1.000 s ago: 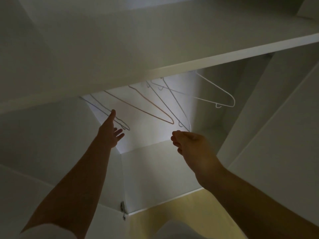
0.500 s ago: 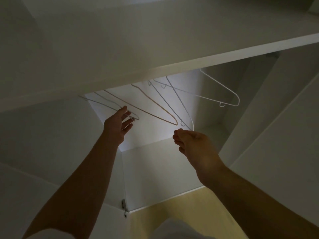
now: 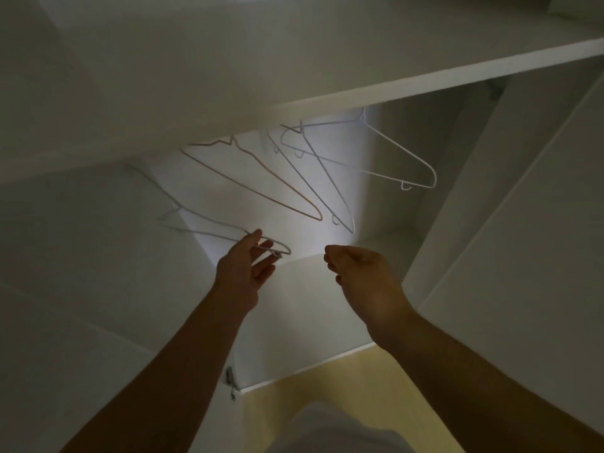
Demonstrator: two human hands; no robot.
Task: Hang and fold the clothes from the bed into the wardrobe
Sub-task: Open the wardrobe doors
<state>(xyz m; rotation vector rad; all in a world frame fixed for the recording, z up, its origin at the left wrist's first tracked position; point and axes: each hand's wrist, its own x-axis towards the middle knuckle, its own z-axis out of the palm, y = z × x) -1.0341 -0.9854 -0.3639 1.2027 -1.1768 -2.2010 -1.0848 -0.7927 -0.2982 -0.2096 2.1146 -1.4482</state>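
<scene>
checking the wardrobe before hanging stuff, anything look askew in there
The hangers splay at different angles rather than hanging parallel; the leftmost hanger, held by the left hand, is tilted lowest. No damage shows.

Tilted wire hangers (image 3: 327, 179), hanging inside white wardrobe (image 3: 294, 60)
</scene>
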